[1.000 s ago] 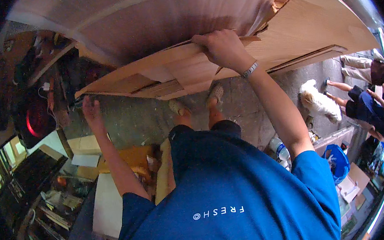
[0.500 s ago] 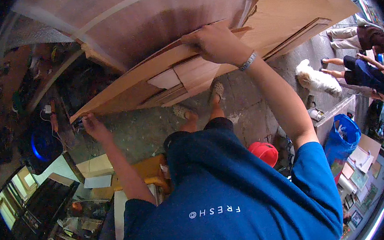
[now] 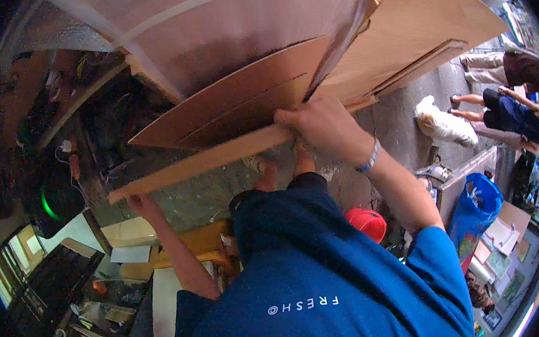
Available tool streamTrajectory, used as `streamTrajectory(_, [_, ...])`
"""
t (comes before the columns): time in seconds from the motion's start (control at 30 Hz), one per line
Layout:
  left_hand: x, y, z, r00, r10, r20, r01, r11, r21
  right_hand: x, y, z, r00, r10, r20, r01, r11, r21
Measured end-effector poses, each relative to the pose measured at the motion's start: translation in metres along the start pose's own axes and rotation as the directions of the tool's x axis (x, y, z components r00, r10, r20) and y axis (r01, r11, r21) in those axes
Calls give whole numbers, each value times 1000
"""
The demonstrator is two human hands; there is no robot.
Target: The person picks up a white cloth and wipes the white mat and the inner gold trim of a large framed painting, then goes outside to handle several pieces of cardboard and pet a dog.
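Note:
A long, narrow wooden board (image 3: pixel 218 157) is held across in front of me, seen almost edge-on. Around its left end my left hand (image 3: pixel 146 207) is closed from the near side. My right hand (image 3: pixel 326 129), with a watch on the wrist, grips the top edge right of the middle. Just beyond the board a thin brown wooden sheet (image 3: pixel 238 98) with a dark line across it leans on a large panel under cloudy plastic (image 3: pixel 227 35). Farther right stands a pale plywood sheet (image 3: pixel 416 27). The board hides part of my feet and the lower edges behind it.
A red round object (image 3: pixel 368 225) lies by my right side, near a blue bag (image 3: pixel 474 200). A white dog (image 3: pixel 446 123) and two people are at the far right. Cluttered dark shelving (image 3: pixel 73 89) fills the left; a yellow-brown box (image 3: pixel 202 240) sits near my left arm.
Both hands have brought the board down toward me, away from the leaning panels, and tilted it from face-on to nearly edge-on. The brown sheet behind it now shows.

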State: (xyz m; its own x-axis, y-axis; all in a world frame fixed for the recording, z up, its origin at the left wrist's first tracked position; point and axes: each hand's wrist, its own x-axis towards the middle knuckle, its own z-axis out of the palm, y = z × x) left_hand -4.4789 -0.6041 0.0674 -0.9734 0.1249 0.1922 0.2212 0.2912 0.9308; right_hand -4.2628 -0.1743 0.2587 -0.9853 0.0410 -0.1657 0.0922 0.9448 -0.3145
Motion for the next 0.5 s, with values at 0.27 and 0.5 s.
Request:
streamTrajectory(0.27, [-225, 18, -2, 391, -920, 30, 826, 336, -452, -50, -40, 7, 992, -101, 71, 93, 990, 105])
streamTrajectory(0.5, [-329, 72, 38, 124, -983, 132, 795, 19, -606, -96, -56, 16, 964, -180, 197, 155, 979, 134])
